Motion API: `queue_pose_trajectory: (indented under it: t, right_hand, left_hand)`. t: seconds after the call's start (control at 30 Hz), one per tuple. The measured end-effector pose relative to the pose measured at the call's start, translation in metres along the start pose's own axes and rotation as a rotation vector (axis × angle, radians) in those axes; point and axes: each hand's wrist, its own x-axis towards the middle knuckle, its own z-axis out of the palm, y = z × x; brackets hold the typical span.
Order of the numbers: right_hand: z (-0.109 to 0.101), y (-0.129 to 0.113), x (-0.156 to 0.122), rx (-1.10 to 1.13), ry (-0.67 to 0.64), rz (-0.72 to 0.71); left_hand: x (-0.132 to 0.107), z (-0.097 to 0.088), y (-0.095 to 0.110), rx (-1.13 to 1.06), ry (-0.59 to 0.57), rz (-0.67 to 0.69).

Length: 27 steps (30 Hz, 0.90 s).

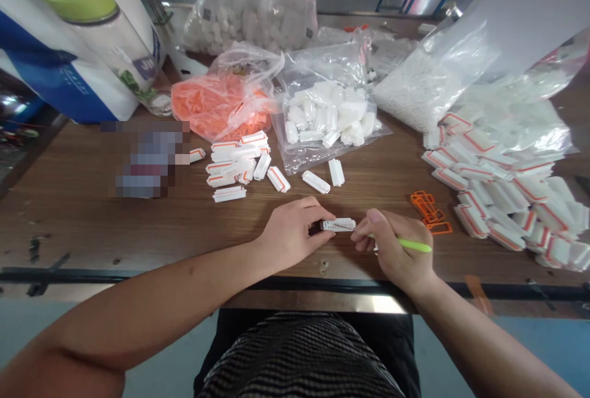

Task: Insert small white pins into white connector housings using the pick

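My left hand [295,232] pinches the left end of a small white plastic housing [338,225], with a row of tiny dark marks along it, just above the table. In my right hand [394,244] is a slim tool with a bright green handle [415,244], gripped like a pen. Its thin tip meets the right end of the housing, though the exact contact is too small to make out. Several thin orange rectangular frames [428,210] lie to the right of my right hand. Beyond my left hand, white housings [237,158], several with orange edging, sit in a loose pile.
A big heap of orange-edged white housings [502,195] covers the right side. Farther back are a bag of orange parts [221,103], a clear bag of white pieces [327,112] and a bag of white granules [415,91]. A green-lidded bottle [106,35] stands at the left.
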Motion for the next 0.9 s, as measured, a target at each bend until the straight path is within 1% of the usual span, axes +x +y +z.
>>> queue_pose_trajectory:
  t: [0.07,0.27,0.37,0.53,0.8,0.9]
  right_hand:
    - [0.0007,0.0010,-0.0004,0.020,0.010,0.014]
    - [0.0005,0.0005,0.0014,0.024,-0.012,0.044]
    - [0.0002,0.0004,0.0012,0.021,-0.024,0.038]
    - [0.0014,0.0020,0.0000,0.069,0.034,0.034]
    - [0.0021,0.0018,0.0016,-0.007,0.011,0.035]
    - [0.0005,-0.0024,0.0044,-0.052,-0.021,-0.009]
  left_hand:
    - [-0.0004,0.0001,-0.0001,0.000,0.000,-0.004]
    - [-0.0007,0.0009,-0.0006,0.013,0.010,0.008]
    - [-0.0004,0.0008,-0.0008,0.019,0.001,0.006]
    - [-0.0004,0.0002,-0.0010,0.023,-0.005,0.007]
    - [-0.0003,0.0006,-0.0002,0.025,-0.001,0.011]
    - [0.0003,0.0005,0.0004,0.024,0.000,-0.007]
